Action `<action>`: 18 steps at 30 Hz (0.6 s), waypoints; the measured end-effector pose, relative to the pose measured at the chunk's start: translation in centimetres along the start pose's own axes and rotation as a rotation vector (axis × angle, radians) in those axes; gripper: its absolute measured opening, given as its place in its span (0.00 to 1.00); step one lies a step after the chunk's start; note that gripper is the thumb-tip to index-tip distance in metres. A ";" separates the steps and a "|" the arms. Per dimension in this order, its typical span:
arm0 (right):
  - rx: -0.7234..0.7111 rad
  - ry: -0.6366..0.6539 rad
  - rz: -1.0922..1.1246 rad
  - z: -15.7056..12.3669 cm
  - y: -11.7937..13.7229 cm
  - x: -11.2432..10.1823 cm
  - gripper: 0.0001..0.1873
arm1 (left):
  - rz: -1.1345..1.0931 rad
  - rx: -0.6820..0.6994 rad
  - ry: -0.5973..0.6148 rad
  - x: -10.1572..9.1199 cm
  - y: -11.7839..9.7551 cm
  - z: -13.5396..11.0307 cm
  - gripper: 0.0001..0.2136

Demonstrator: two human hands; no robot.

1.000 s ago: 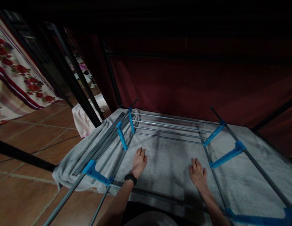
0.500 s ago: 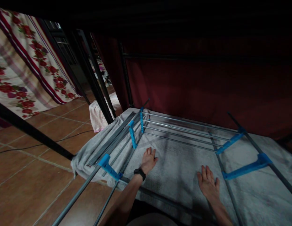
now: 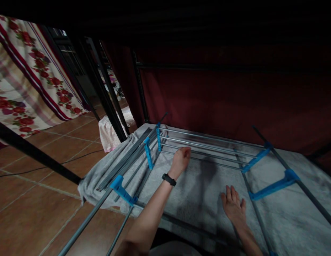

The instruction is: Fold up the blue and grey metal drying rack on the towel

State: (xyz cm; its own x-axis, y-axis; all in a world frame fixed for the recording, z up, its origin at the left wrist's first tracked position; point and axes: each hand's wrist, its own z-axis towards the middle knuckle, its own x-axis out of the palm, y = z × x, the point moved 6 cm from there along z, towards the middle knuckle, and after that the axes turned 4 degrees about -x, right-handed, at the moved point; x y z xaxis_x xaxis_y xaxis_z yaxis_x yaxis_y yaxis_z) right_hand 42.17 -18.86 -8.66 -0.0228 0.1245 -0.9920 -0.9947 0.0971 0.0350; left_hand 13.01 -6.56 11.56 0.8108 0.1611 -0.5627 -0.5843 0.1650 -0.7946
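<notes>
My left hand, with a black band on its wrist, is raised over the grey blanket. Its fingers are curled in, nothing shows in them, and from this view it overlaps the lower metal rods at the back. Palm down on the blanket lies my right hand, fingers spread, beside the right side of the rack frame. Blue plastic brackets join the grey tubes of this frame around both hands. On the left, another blue bracket links tubes near the blanket's edge.
A bundle of loose grey tubes rests on the blanket's left side. Black metal posts stand at the left, with a dark beam overhead. Behind hangs a dark red cloth. A cable crosses the tiled floor.
My left hand has lifted off the blanket and moved forward and right, its fingers going from spread to curled. My right hand stays flat. The view has shifted slightly.
</notes>
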 end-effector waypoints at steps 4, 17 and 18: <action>0.022 -0.027 -0.010 0.0 -0.2 0.2 0.34 | 0.029 0.144 -0.064 -2.8 -7.9 5.0 0.13; 0.015 -0.084 0.028 0.3 -0.3 1.1 0.32 | 0.393 0.113 -0.030 -17.7 -5.9 15.3 0.12; 0.012 -0.079 0.023 0.3 -0.3 1.2 0.32 | 0.399 0.026 -0.085 -19.7 -3.8 14.6 0.12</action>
State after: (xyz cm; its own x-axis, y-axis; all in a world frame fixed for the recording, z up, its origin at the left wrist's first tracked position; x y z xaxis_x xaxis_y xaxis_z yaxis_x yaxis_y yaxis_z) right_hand 42.45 -18.46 -9.88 -0.0371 0.2040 -0.9783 -0.9926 0.1054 0.0596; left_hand -1.32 3.87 28.99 0.5148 0.2975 -0.8041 -0.8541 0.0971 -0.5109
